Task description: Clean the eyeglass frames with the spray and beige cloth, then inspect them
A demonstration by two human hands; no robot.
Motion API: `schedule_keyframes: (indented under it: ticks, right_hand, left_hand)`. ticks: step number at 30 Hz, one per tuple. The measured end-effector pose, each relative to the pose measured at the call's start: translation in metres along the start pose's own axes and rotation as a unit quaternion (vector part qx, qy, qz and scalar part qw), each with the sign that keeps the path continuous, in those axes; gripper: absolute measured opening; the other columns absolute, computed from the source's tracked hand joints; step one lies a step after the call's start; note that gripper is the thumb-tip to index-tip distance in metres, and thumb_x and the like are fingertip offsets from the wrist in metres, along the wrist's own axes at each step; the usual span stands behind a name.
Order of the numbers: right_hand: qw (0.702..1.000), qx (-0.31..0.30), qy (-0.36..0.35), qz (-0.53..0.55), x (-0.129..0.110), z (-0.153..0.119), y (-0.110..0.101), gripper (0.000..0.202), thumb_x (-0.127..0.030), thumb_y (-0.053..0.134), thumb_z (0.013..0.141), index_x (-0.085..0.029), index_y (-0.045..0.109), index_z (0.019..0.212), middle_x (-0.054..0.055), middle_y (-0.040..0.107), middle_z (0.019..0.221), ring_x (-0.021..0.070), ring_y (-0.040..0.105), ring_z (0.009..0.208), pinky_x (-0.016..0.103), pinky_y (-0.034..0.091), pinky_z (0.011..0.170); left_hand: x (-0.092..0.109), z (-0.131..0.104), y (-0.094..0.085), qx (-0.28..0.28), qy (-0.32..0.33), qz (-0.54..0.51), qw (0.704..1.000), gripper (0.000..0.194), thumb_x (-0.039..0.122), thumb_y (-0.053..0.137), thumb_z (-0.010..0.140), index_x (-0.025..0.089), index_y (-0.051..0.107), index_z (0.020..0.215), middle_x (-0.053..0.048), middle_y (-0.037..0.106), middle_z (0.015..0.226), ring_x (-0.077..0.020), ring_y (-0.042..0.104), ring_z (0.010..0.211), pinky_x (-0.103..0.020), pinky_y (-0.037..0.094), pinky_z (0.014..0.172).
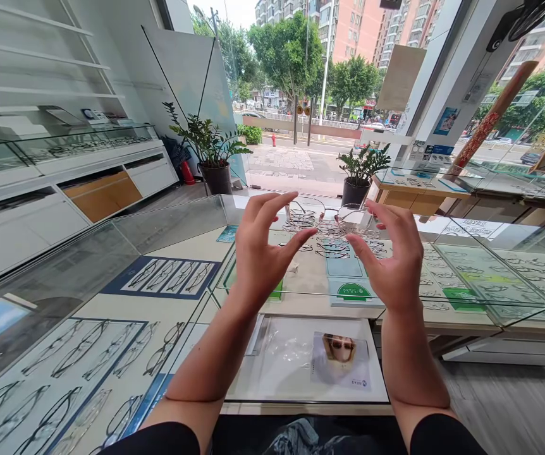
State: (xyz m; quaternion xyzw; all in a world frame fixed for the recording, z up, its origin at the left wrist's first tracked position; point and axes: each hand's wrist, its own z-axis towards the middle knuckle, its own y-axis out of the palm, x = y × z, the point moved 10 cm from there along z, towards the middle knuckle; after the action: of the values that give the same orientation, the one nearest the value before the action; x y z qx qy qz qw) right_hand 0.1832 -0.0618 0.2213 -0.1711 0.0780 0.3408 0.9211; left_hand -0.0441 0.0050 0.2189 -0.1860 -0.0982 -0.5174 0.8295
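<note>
A pair of thin-rimmed glasses (322, 216) is upheld between my two hands, above the glass counter (253, 308). My left hand (263, 243) is at its left side, index finger and thumb curved round the left rim. At the right side, my right hand (396, 253) curves the same way, its index fingertip by the rim. The exact finger contacts are hard to make out. Behind and below the held pair, rows of glasses (332, 248) lie inside the counter.
Display trays of glasses (168, 276) lie under glass at the left. A leaflet with a face picture (340, 360) lies in front of me. More glass cases (495, 268) stand at the right. Potted plants (216, 177) flank the entrance.
</note>
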Motion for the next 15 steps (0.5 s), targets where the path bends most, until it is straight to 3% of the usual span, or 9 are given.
schedule_keyframes:
  ticks: [10,15]
  right_hand:
    - [0.996,0.010,0.064,0.060,0.022,-0.007,0.006,0.058,-0.046,0.079,0.100,-0.032,0.060,0.153,0.014,0.069,0.146,0.0347,0.069,0.133,0.053,0.068,0.096]
    - [0.987,0.053,0.095,0.122,0.032,-0.009,0.001,0.032,-0.043,0.066,0.108,-0.030,0.069,0.136,0.010,0.075,0.132,0.0287,0.074,0.125,0.046,0.066,0.095]
  left_hand:
    - [0.010,-0.003,-0.009,0.063,0.074,0.042,0.994,0.057,0.054,0.088,0.094,0.029,0.072,0.142,-0.010,0.071,0.131,-0.0291,0.067,0.124,-0.045,0.064,0.102]
    - [0.007,-0.004,-0.009,0.095,0.126,-0.012,0.987,0.061,0.051,0.091,0.091,0.033,0.071,0.146,-0.008,0.072,0.132,-0.0274,0.068,0.123,-0.042,0.065,0.101]
